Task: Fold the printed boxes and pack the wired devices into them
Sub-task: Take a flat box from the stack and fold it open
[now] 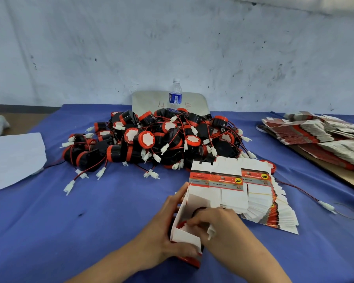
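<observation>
1. A clear water bottle [175, 94] with a blue label stands upright at upper centre, before a scuffed pale wall [110, 48].
2. A white sheet [12, 158] lies at left on the blue tablecloth [49, 221].

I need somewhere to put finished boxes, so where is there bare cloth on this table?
Bare blue cloth lies left of the left hand, between the white sheet and the device pile. Crowded: the pile itself, the flat box stack beside the right hand, and the far-right stacks.
</observation>
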`<state>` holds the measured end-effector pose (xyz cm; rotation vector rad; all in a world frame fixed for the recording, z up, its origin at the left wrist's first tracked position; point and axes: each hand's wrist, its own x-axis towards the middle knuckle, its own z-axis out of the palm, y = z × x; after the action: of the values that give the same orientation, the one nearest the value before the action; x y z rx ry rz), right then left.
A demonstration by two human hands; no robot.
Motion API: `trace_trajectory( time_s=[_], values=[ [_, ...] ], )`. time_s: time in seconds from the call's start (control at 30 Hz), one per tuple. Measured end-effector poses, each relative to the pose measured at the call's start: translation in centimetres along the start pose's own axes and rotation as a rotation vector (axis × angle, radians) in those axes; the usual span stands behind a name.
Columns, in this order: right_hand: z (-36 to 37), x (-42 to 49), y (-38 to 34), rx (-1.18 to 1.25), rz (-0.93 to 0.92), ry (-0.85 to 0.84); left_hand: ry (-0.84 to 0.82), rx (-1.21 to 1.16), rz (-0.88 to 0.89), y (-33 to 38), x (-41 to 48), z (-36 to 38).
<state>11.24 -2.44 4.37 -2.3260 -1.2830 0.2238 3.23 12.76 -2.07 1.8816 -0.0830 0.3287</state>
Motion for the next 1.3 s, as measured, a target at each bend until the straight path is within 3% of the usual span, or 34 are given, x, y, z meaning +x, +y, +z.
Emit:
trace_trajectory(
  time_s=[0.23, 0.43, 0.6, 0.8, 0.9, 1.03, 1.17, 1.3],
  values=[
    [-2.3, -1.1, 1.8, 0.357, 0.037, 0.433, 0.030, 0.063, -0.039, 0.3, -0.1, -0.1],
    [-1.5, -1.0, 1.2, 0.774, 0.013, 0.569, 0.028, 0.061, -0.047, 0.3, -0.1, 0.0],
    [1.1, -0.5, 1.5, 0.489, 0.028, 0.601, 0.027, 0.030, -0.033, 0.4, 0.0, 0.0],
    [2.7, -0.3, 1.0, 0.040, -0.104, 0.591, 0.020, 0.015, -0.021, 0.2, -0.2, 0.1],
    [3.5, 0.0, 0.8, 0.094, 0.023, 0.456, 0.013, 0.011, -0.013, 0.4, -0.1, 0.1],
    [3.4, 0.5, 0.2, 0.122, 0.166, 0.465, 0.011, -0.005, -0.012, 0.5, 0.0, 0.0],
    [3.4, 0.3, -0.5, 0.049, 0.181, 0.492, 0.025, 0.021, -0.018, 0.4, 0.0, -0.1],
    [2.9, 0.3, -0.3, 0.018, 0.237, 0.382, 0.032, 0.047, -0.012, 0.4, -0.1, -0.2]
  ],
)
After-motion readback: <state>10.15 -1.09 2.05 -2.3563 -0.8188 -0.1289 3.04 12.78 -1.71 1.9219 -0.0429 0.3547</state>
